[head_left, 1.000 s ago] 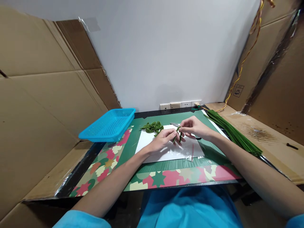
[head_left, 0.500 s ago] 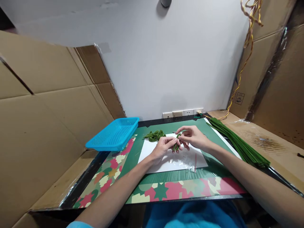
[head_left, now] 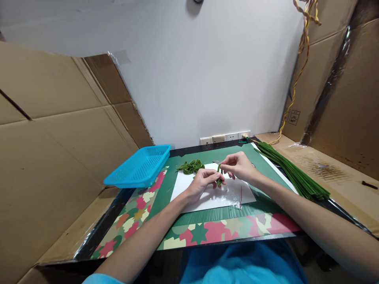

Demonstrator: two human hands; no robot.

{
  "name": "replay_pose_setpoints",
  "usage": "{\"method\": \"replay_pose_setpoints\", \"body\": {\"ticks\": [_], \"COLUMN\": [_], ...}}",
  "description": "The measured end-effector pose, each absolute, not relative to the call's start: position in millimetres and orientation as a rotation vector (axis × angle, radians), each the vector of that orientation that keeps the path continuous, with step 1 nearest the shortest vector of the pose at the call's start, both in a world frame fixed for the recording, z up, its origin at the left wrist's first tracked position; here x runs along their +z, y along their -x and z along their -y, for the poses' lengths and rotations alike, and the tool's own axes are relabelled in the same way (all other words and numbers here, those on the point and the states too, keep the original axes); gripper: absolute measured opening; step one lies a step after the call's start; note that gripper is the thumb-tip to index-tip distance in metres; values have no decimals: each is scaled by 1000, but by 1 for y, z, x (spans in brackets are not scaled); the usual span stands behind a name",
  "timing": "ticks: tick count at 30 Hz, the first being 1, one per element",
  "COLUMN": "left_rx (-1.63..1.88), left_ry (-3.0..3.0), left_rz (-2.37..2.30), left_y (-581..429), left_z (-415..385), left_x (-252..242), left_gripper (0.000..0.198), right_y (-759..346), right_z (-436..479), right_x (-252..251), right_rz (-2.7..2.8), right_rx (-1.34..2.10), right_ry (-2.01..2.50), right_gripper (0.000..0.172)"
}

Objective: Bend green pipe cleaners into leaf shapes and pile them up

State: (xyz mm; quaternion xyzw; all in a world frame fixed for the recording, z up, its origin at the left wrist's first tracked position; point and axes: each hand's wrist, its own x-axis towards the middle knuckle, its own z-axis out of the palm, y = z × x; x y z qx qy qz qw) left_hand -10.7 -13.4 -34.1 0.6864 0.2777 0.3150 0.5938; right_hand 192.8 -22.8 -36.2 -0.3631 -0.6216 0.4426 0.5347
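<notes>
Both my hands meet over a white sheet [head_left: 207,195] on the green mat. My left hand [head_left: 203,182] pinches the lower part of a bent green pipe cleaner [head_left: 219,179]. My right hand [head_left: 238,165] pinches its upper end between thumb and fingertips. The folded stem stands nearly upright between the two hands. Just behind my left hand lies a small pile of bent green pieces [head_left: 191,166].
A blue mesh basket [head_left: 139,167] sits at the left back of the mat. A long bundle of straight green pipe cleaners [head_left: 291,171] lies along the right edge. Cardboard walls stand left and right. Wall sockets [head_left: 225,138] and a yellow cable [head_left: 299,75] are at the back.
The two legs of the pipe cleaner have been pressed closer together between my hands. The camera view tilted up and shifted slightly; my hands stay over the white sheet.
</notes>
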Motion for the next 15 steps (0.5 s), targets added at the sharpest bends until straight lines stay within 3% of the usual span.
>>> {"method": "replay_pose_setpoints", "body": {"ticks": [15], "left_rx": [749], "left_ry": [-1548], "left_rz": [-658], "left_y": [8], "left_z": [19], "left_x": [-32], "left_gripper": [46], "right_y": [-194], "right_z": [23], "right_x": [-40], "right_rz": [1451], "right_rx": [1033], "right_ry": [850], "right_gripper": [25]}}
